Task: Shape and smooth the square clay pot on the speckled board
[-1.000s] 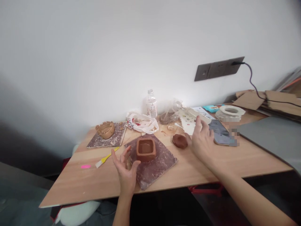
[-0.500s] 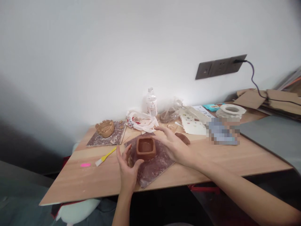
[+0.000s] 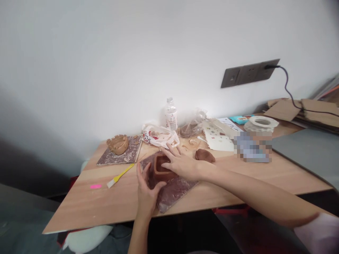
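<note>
A small square pot of brown clay [image 3: 160,168] sits on a dark stained board [image 3: 173,188] in the middle of the wooden table [image 3: 238,176]. My left hand [image 3: 146,192] cups the pot's near left side, fingers curved against it. My right hand [image 3: 180,163] lies over the pot's far right rim, fingers spread and pressing on it. A lump of brown clay [image 3: 204,155] rests on the table just right of my right hand.
A second board with a tan clay bowl [image 3: 118,144] lies at the back left. A yellow brush [image 3: 119,175] and a pink bit [image 3: 95,186] lie left. A water bottle [image 3: 171,114], plastic bags [image 3: 159,137], paper sheets [image 3: 218,139] and a tape roll [image 3: 261,123] line the wall.
My right hand has swung left from the phone area, past the clay lump, onto the pot. My left hand has closed in against the pot's side.
</note>
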{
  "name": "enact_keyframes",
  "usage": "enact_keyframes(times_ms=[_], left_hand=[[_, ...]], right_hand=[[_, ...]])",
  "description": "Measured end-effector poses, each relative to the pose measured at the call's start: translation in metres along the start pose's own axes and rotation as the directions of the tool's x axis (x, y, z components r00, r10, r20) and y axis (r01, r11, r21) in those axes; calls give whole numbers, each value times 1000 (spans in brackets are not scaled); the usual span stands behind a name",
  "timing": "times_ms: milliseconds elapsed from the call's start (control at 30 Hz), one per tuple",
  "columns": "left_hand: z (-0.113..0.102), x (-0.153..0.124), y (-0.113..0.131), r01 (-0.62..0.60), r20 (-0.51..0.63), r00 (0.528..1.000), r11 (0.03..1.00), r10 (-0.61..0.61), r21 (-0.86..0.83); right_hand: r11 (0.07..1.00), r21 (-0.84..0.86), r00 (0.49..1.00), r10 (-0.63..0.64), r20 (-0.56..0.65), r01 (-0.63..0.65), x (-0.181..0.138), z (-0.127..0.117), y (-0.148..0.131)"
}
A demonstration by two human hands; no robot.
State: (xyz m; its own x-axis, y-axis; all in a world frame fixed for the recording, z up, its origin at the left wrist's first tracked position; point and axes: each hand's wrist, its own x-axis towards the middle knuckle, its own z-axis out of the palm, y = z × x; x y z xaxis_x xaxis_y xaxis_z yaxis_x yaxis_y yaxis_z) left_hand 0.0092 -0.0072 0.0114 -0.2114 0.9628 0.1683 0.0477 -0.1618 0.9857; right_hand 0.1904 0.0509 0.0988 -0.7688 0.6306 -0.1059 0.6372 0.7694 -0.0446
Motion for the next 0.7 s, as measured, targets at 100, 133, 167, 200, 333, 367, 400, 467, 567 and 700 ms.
enact_keyframes(times_ms=[100, 133, 167, 200, 333, 367, 400, 467, 567, 700], left_hand=[[0, 0, 0, 0, 7, 1000, 1000, 0, 5], [0, 1, 0, 1, 5, 1000, 1000, -1, 10], [0, 1, 1, 2, 3, 1000, 1000, -2, 16], [-1, 1, 1, 3, 0, 1000, 1000, -3, 24], [-1, 0, 1, 4, -5, 1000, 999, -4, 37], [-1, 0, 0, 1, -3, 1000, 999, -1, 35], [-1, 0, 0, -4, -3, 1000, 1000, 4, 31], [-1, 0, -1, -13, 1, 1000, 1000, 13, 24], [-1, 0, -3, -14, 5, 1000, 1000, 13, 20], [-1, -1, -3, 1, 8, 1000, 1000, -1, 25]], right_hand=[[1000, 7, 1000, 15, 18, -15, 4, 2, 2], [1000, 14, 999, 19, 29, -20, 5, 2, 3], [999, 22, 999, 24, 37, -25, 6, 2, 4], [999, 30, 998, 31, 45, -32, 6, 1, 4], [997, 51, 995, 62, 79, -66, 7, -2, 4], [996, 55, 995, 63, 83, -68, 7, -3, 4], [996, 57, 995, 63, 82, -67, 7, -4, 4], [996, 58, 995, 57, 81, -62, 7, -4, 5], [997, 53, 995, 52, 87, -57, 5, -4, 7], [997, 49, 996, 47, 73, -51, 5, -4, 10]])
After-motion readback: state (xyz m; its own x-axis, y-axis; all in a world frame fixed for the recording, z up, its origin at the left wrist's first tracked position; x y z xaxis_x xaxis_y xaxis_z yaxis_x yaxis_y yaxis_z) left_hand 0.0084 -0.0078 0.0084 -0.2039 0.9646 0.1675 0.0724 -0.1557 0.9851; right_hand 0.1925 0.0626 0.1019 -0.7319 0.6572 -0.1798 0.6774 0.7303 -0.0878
